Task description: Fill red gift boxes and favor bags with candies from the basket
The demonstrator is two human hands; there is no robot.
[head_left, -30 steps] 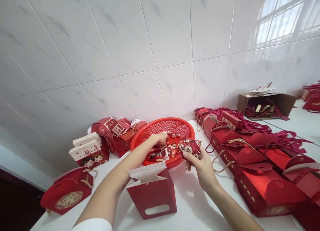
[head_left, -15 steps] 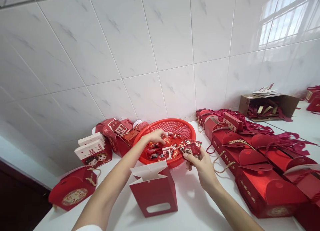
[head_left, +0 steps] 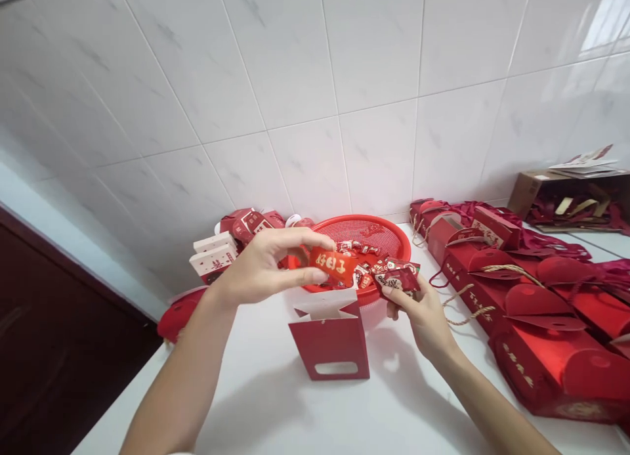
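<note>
Between thumb and fingers, my left hand (head_left: 268,264) holds a red candy packet (head_left: 336,266) with gold characters, above and behind the open bag. My right hand (head_left: 418,307) is closed on dark red candy packets (head_left: 398,279) at the basket's right front rim; how many is hard to tell. An upright red paper bag (head_left: 332,346) with a white inside and an oval window stands open on the table, between my forearms. Behind it sits a red plastic basket (head_left: 394,235) with several small wrapped candies (head_left: 364,249), partly hidden by my hands.
Red gift boxes (head_left: 551,356) with rope handles line the right side. A cardboard box (head_left: 524,195) with ribbons stands at the back right. More red and white boxes (head_left: 212,255) are at the left, against the tiled wall (head_left: 305,159). The white table (head_left: 275,409) lies beneath.
My left hand has come up out of the basket toward me, now with the red candy packet. My right hand keeps its packets. The camera view has shifted left.
</note>
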